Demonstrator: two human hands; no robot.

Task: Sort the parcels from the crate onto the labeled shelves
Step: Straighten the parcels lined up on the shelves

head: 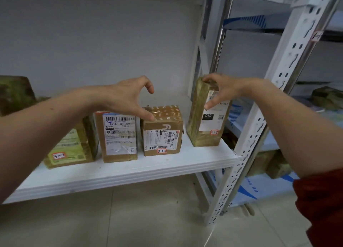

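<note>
Two bare forearms reach in from the near edge, the right one coming out of a rolled dark red sleeve (319, 200) above pale floor tiles (130, 219). Beyond them runs the white metal shelf board (130, 174), carried at its right end by a white perforated steel upright (259, 126).

Four parcels stand in a row on this board. From the left:
- a yellow-green tape-wrapped parcel (70, 144) with a handwritten tag reading 3-1-9
- a brown cardboard box with a large white shipping label (118, 135)
- a small brown cardboard box (161, 131) tagged 3-1-10
- a tall parcel wrapped in yellowish tape (206, 128), standing apart at the right end and leaning slightly

The left hand (130, 96) is spread in a wide C. Its thumb tip touches the top front edge of the small brown cardboard box, and its curved fingers are in the air with nothing between them. The right hand (224, 91) holds the tall parcel at its top, fingers hooked over the upper edge and thumb laid against the white label on its front.

Farther left a blurred greenish parcel (14, 92) sits at the frame edge. More wrapped parcels (328, 98) lie on the neighbouring rack to the right. A plain grey wall (92, 33) backs everything.
</note>
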